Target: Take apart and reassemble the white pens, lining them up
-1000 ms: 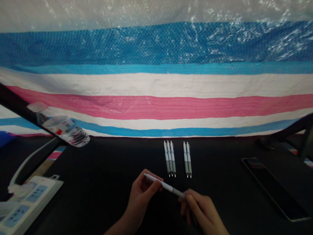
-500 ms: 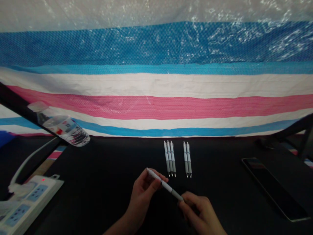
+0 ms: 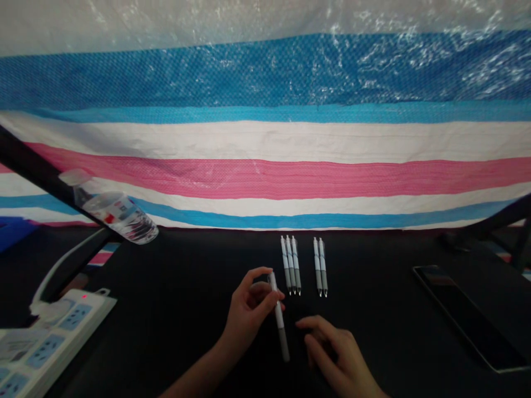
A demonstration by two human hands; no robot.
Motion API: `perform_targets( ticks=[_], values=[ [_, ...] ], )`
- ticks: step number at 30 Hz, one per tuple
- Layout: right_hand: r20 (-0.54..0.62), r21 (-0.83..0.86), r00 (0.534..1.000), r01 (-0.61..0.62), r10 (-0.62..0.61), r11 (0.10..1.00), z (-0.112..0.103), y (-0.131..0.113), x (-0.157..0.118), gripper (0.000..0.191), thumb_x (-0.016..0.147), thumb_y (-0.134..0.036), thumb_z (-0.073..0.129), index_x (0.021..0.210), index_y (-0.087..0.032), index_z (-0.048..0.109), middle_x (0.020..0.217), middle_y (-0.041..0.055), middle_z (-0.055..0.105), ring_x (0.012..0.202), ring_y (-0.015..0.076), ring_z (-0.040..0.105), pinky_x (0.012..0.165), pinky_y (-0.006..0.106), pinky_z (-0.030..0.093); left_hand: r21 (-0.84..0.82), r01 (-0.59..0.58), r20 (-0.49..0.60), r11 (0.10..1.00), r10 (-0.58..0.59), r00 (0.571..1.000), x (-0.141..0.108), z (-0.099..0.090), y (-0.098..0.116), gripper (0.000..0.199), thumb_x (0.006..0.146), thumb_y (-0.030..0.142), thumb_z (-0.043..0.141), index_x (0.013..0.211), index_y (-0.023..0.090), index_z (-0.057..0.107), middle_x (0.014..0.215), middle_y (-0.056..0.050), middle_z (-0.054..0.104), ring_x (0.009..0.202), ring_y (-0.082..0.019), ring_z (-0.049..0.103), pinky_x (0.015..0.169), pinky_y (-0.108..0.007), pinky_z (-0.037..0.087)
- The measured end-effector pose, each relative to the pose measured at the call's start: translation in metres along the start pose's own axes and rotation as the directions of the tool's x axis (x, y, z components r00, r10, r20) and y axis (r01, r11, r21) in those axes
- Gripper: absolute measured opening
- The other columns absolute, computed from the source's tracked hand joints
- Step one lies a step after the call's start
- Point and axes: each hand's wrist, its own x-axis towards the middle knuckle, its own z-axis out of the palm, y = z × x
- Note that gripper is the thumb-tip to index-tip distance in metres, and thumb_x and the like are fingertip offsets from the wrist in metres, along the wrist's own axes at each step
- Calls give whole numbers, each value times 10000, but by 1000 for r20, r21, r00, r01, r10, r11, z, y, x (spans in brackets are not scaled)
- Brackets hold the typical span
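Between thumb and fingers, my left hand grips a white pen with a grey lower barrel. A fingertip touches its upper end, and the grey end points down toward me. To the right, my right hand is apart from the pen, its fingers loosely curled with a gap between thumb and forefinger and nothing seen in them. Beyond the hands lie matching pens, tips toward me: a group of three pens and, to its right, a pair of pens.
On the black table a dark phone lies at the right. A power strip with a lit red light and a plugged cable is at the left. A clear water bottle stands behind it. A striped sheet hangs at the back.
My right hand has let go of the pen's grey end. In my left hand, the pen has swung from a slant to nearly upright in view.
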Motion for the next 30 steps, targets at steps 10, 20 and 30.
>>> perform_targets(
  ticks=[10,20,30],
  values=[
    [-37,7,999,21,-21,1000,0,-1,1,319,1007,-386,425,1065,-167,649,611,-16,625,553,150,591,558,247,406,-5,4,-39,1000,-4,999,1,-3,-5,497,784,314,812,1197,197,560,798,-36,774,668,-180,726,615,-257,566],
    [-31,18,999,9,-8,1000,-1,-6,2,329,1007,-426,424,1028,-181,642,603,-20,608,557,153,596,561,250,417,-18,16,-61,1000,-17,998,2,-3,-1,518,753,325,834,1173,209,554,796,-35,777,680,-200,737,627,-281,584],
    [-35,8,999,16,-16,1000,-1,-4,1,318,1008,-394,419,1024,-169,644,605,-17,614,546,146,579,545,247,393,-30,33,-88,999,-36,995,3,-2,-1,518,756,321,829,1171,207,540,786,-23,770,678,-196,733,625,-284,592]
  ],
)
